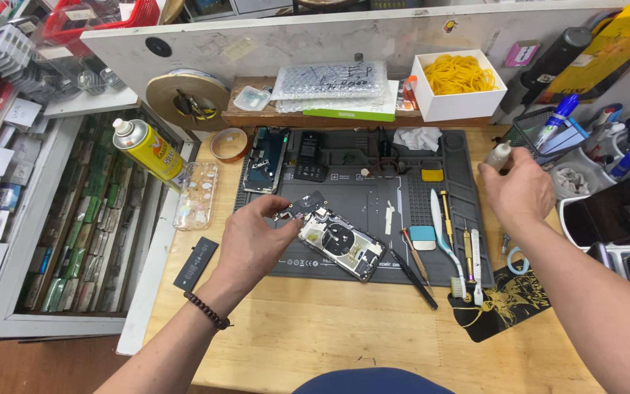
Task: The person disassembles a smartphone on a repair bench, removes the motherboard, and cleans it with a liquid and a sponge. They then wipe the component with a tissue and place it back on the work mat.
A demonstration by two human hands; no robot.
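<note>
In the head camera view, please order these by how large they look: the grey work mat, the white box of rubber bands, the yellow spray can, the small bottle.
1. grey work mat
2. white box
3. yellow spray can
4. small bottle, partly hidden by the right hand

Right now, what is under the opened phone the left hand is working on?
The opened phone lies on the grey repair mat, which rests on the wooden bench. The left hand holds a small part over its upper end. The mat directly beneath the phone is covered.

My arms are bare to the elbows, no sleeves. On my left wrist sits a dark brown round-beaded bracelet [208,311]. My right wrist carries nothing.
</note>
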